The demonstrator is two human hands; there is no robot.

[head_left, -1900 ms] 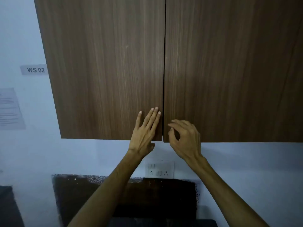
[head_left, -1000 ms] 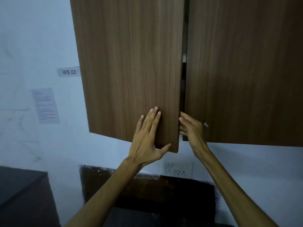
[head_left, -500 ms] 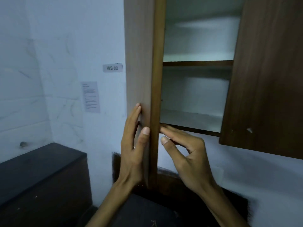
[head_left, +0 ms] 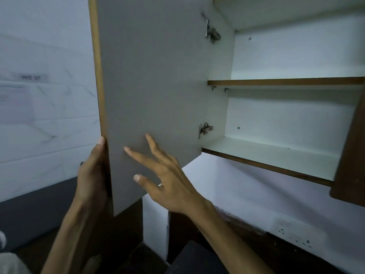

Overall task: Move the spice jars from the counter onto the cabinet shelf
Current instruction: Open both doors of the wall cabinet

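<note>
Spice jars are nowhere in our view. Our left hand [head_left: 92,173] clamps the open cabinet door [head_left: 158,86] edge; our right hand [head_left: 167,182] hovers, fingers spread. At nine o'clock, a blurred wall label [head_left: 31,77] defies reading.

Wall label [head_left: 31,77] blurred, unreadable; left hand [head_left: 92,171] fingers hidden behind door [head_left: 158,86]; right door [head_left: 353,147] cut off.

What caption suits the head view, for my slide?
Left hand grips the open cabinet door; right hand spread against it, shelves bare.
</note>
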